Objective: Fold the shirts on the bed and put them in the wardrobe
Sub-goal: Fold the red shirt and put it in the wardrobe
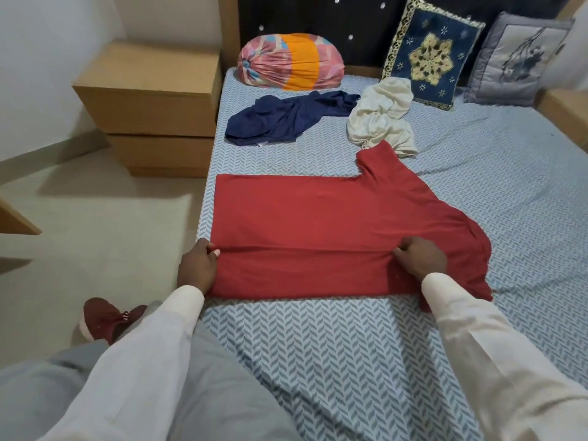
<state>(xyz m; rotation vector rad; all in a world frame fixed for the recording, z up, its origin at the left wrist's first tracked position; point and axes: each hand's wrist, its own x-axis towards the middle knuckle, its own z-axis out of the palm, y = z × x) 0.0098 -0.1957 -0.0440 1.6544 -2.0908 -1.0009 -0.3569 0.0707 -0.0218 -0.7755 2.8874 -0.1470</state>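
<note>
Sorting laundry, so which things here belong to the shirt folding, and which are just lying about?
Job: red shirt, pinched by left hand and right hand; navy shirt; cream garment.
Lying about: patterned bolster; blue cushion; grey cushion; bedside drawers.

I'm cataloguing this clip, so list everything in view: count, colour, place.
bed: 1, blue herringbone sheet, centre
red shirt: 1, red, flat on the bed, nearest
navy shirt: 1, dark blue, crumpled, behind it, left
cream shirt: 1, off-white, crumpled, right of navy shirt
bolster: 1, pink-orange, at the bed's head
blue cushion: 1, blue-gold, right of bolster
grey cushion: 1, grey, far right
cabinet: 1, light wood, left of bed
shoe: 1, dark red, lower left
left hand: 1, pinching the red shirt's fold, left end
right hand: 1, pinching the same fold, right end
</note>
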